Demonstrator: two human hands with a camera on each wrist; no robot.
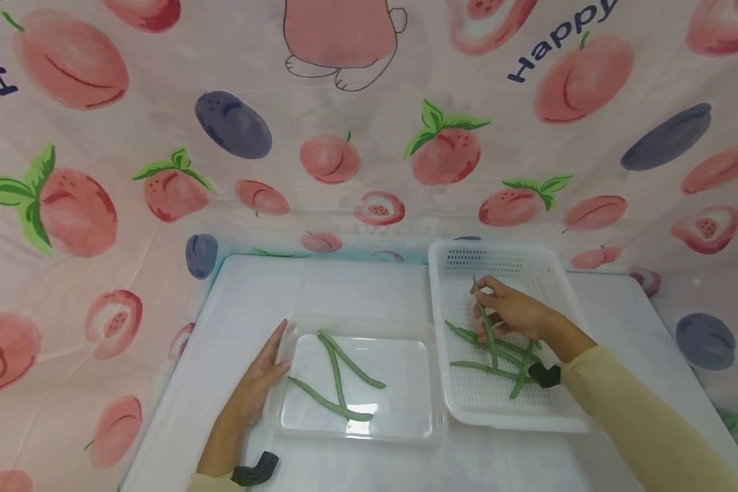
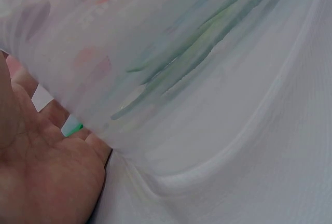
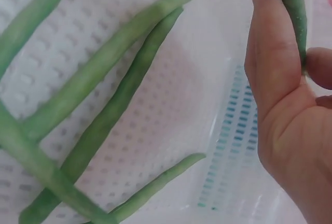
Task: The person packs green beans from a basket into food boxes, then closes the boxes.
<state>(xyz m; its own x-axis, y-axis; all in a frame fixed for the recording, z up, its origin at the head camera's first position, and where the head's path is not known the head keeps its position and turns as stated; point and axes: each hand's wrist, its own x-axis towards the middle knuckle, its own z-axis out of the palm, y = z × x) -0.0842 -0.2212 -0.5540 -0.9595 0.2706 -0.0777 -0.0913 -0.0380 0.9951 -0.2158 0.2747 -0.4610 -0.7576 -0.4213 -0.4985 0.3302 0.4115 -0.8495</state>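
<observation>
My right hand [image 1: 513, 311] pinches a green bean [image 1: 486, 321] between thumb and fingers over the white perforated basket [image 1: 523, 420]. The right wrist view shows that bean [image 3: 294, 11] running along the fingers to the thumb. Several more green beans [image 1: 482, 370] lie crossed on the basket floor beneath the hand. On the left, a clear plastic box [image 1: 400, 410] holds 3 green beans [image 1: 359, 369], two of them meeting near the back. My left hand [image 1: 260, 376] rests against the box's left side, fingers extended along it, thumb at the rim. Through the box wall, beans [image 2: 207, 40] appear blurred.
Box and basket stand side by side on a white table [image 1: 258, 287], the basket reaching farther back. A fruit-printed cloth [image 1: 369, 123] hangs behind the table and around its sides. Each wrist carries a black strap-like device [image 1: 256, 469].
</observation>
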